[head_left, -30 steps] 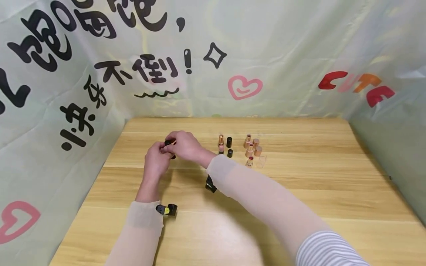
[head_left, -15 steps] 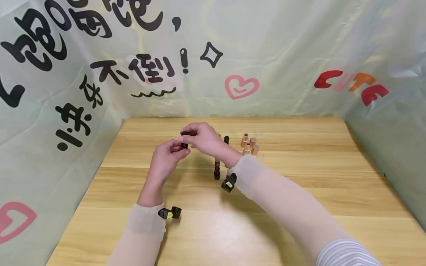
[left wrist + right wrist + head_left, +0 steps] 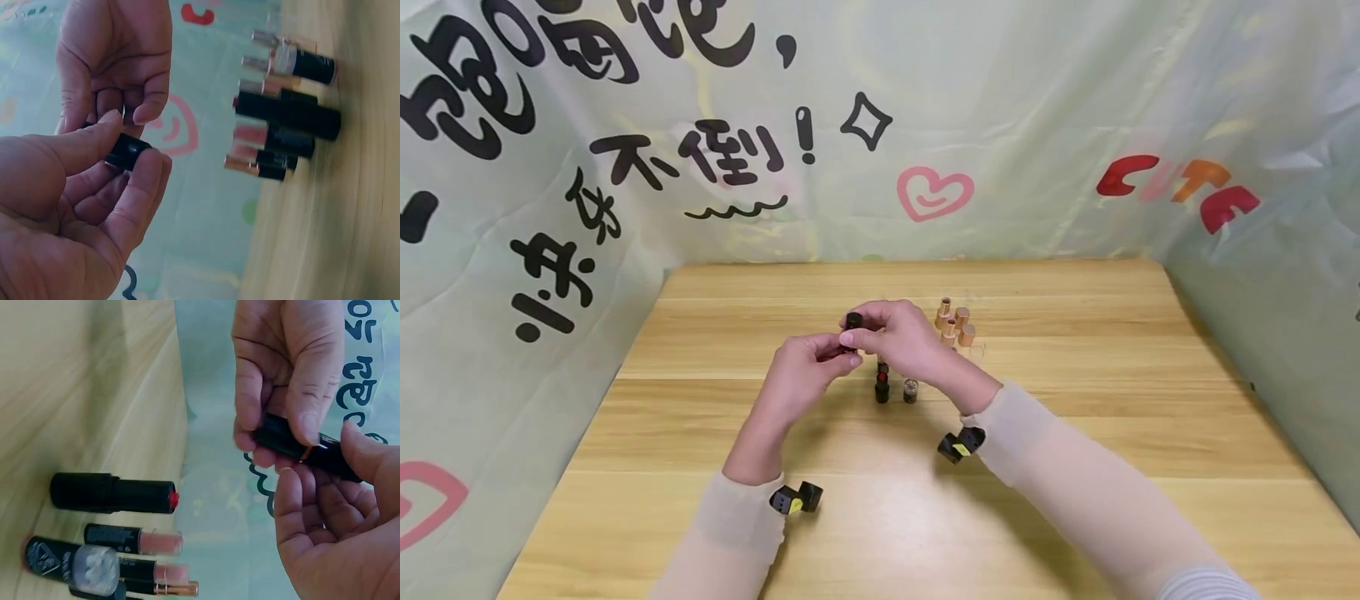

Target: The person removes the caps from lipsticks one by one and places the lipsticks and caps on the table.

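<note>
Both hands hold one black lipstick (image 3: 281,434) above the table. A thin gold band shows between its two black parts. My left hand (image 3: 808,362) pinches the lower part between thumb and fingers. My right hand (image 3: 906,337) grips the upper part, its fingers covering much of it. Below stands an uncapped black lipstick (image 3: 112,492) with a red tip. Beside it are lipsticks with pinkish clear tops (image 3: 161,542) and a dark tube with a clear cap (image 3: 911,392). In the head view the right hand hides part of this row.
Rose-gold lipsticks (image 3: 950,332) stand uncapped farther right, with rose-gold caps (image 3: 967,335) beside them. A clear piece (image 3: 977,352) lies near these. A printed cloth (image 3: 1030,200) rises behind the wooden table (image 3: 880,533) and at both sides.
Both hands have moved right together, carrying the black lipstick from the table's left part to beside the standing row. The view has shifted slightly.
</note>
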`<action>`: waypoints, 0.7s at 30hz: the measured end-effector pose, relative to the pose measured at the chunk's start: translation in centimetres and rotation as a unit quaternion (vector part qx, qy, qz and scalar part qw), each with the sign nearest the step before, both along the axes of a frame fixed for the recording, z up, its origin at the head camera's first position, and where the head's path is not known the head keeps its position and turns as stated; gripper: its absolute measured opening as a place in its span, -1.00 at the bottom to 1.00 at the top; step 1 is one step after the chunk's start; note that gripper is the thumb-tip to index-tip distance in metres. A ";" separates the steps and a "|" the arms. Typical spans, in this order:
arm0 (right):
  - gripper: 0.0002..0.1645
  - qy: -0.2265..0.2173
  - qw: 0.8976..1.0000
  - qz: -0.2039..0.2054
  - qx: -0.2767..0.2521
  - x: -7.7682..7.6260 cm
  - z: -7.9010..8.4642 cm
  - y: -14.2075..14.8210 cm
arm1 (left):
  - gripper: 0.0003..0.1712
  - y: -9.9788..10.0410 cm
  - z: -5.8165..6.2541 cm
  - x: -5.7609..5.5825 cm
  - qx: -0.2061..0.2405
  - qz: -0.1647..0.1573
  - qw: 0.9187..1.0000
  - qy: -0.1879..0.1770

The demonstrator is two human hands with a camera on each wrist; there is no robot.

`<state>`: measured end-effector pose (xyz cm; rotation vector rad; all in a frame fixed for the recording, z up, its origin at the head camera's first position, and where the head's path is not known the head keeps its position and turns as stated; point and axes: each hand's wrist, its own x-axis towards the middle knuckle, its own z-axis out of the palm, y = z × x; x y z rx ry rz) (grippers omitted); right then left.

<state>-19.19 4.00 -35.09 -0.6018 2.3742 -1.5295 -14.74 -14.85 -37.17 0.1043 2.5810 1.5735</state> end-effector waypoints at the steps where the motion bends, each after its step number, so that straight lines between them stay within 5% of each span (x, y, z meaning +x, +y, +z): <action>1: -0.82 0.006 1.000 -0.006 0.001 0.3 0.0 0.4 | -0.67 0.3 0.1 0.1 -0.001 -0.007 1.000 0.002; 10: -0.82 0.069 0.997 -0.038 0.022 2.4 0.1 2.2 | -0.75 1.9 0.1 0.8 0.008 -0.038 0.999 0.008; 21: -0.81 0.066 0.995 -0.070 0.018 3.5 -0.5 3.2 | -0.71 3.3 -0.2 0.9 0.012 -0.057 0.998 -0.010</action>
